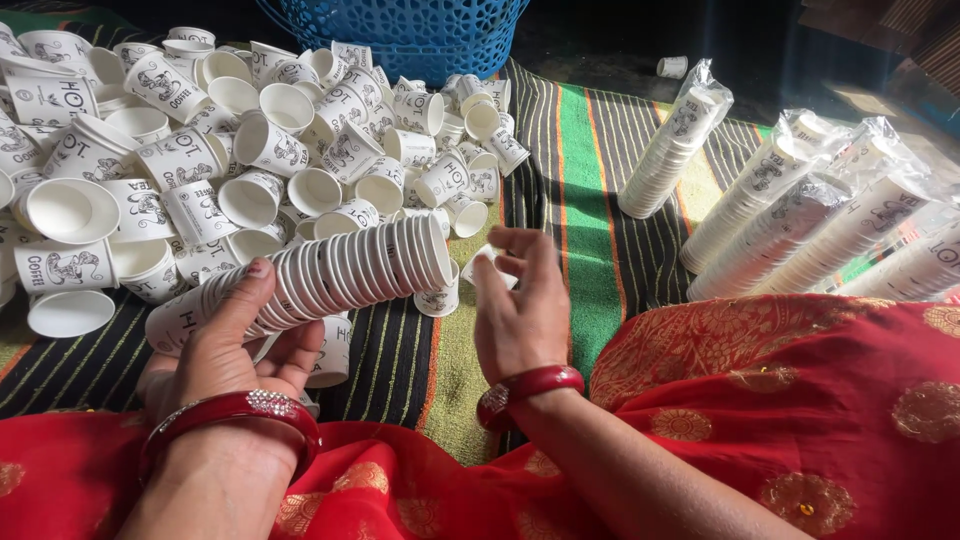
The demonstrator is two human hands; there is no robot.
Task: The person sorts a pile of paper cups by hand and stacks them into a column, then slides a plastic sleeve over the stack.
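Cradling a long nested stack of paper cups (310, 280) at centre left, the left hand (235, 350) grips only its lower end, so it could sag apart, while the right hand (520, 310) apparently pinches one blurred cup (487, 262).

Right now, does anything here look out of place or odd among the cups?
One paper cup lies alone on the dark floor beyond the striped mat, right of the blue basket, apart from the loose cup pile and the wrapped stacks. Nothing looks spilled or damaged.
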